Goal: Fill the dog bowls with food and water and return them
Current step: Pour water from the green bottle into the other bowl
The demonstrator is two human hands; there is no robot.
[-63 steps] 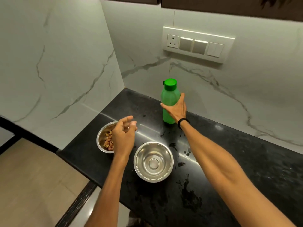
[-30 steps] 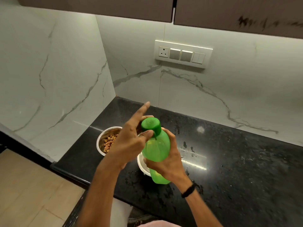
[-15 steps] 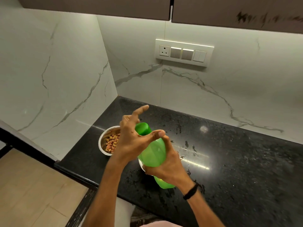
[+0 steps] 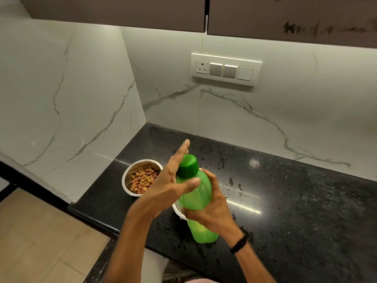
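- Your right hand (image 4: 212,209) is wrapped around the middle of the green bottle (image 4: 196,197), fingers curled tight on its body, holding it tilted in the air above the front edge of the black counter (image 4: 285,201); this grip looks meant to steady the bottle while the other hand works the top
- Your left hand (image 4: 169,184) is at the bottle's neck, palm beside the green cap (image 4: 188,166), thumb pressed on the bottle's shoulder and the other fingers spread wide and straight; it is not gripping anything, and I judge it is between twists of the cap
- The cap sits on the bottle, so the water is not yet poured
- The empty steel bowl (image 4: 177,211) stands on the counter near its front edge, mostly hidden under the bottle and your hands; only a sliver of rim shows, and holding the bottle right over it seems to set up a short pour
- The food bowl (image 4: 140,178), also steel, stands just beside it toward the counter's left end, near the corner where the marble walls (image 4: 71,99) meet; it already holds brown kibble (image 4: 142,180), so the food half looks done
- Wet patches spot the counter around the bowls, so expect a slippery surface when you lift them
- A black band (image 4: 238,244) circles your right wrist
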